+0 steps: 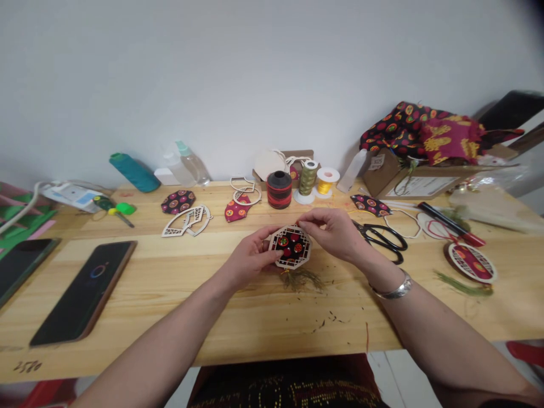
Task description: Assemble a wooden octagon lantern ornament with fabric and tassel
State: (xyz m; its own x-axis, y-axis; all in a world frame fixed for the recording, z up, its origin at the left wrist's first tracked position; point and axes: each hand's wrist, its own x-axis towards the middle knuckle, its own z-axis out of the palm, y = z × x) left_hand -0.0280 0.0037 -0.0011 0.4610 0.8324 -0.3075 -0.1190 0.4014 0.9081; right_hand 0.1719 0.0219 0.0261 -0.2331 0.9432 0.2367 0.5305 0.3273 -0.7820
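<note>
My left hand [258,256] grips an octagonal ornament [291,247] by its left side, thumb across the front. The ornament has a pale wooden lattice frame over dark fabric with red and green round motifs. A green tassel [302,279] hangs from its lower edge and touches the table. At the ornament's top, my right hand [325,229] pinches a small red cord or loop; its exact form is partly hidden by the fingers. Black-handled scissors [385,238] lie just right of my right hand, partly behind the wrist.
Thread spools stand behind the hands: red-black [279,190], olive [308,180] and yellow [326,182]. Wooden frames [187,221] and fabric pieces lie left. A finished-looking oval ornament [471,262] lies right, below a cardboard box [399,175]. A phone [87,292] rests at left.
</note>
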